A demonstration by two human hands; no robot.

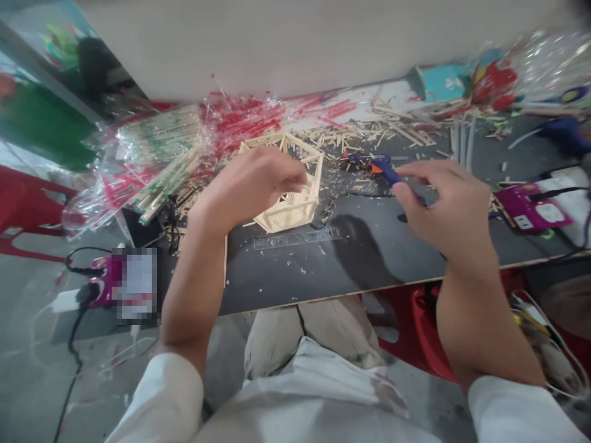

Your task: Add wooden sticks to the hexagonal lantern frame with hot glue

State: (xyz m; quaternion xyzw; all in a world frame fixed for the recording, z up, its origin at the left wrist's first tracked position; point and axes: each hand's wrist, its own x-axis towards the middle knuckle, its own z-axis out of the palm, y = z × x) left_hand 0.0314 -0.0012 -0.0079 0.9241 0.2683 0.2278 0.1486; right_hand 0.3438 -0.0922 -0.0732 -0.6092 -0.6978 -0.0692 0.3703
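A hexagon-like frame of pale wooden sticks [295,212] rests on the dark table. Above it my left hand [263,178] hangs with fingers curled together; whatever they may pinch is hidden. My right hand [450,200] is at the handle end of a blue hot glue gun [390,174] with an orange trigger. Its thumb and fingers are apart, and the gun's nozzle points left. Under the frame's near side lies a clear ruler [298,238].
Bundled wooden sticks [159,135] and red sticks in plastic [244,123] lie at the back left. Loose stick pieces [369,132] litter the back. A purple power strip [530,208] sits right, another purple strip [107,282] left. A second blue glue gun [566,135] lies far right.
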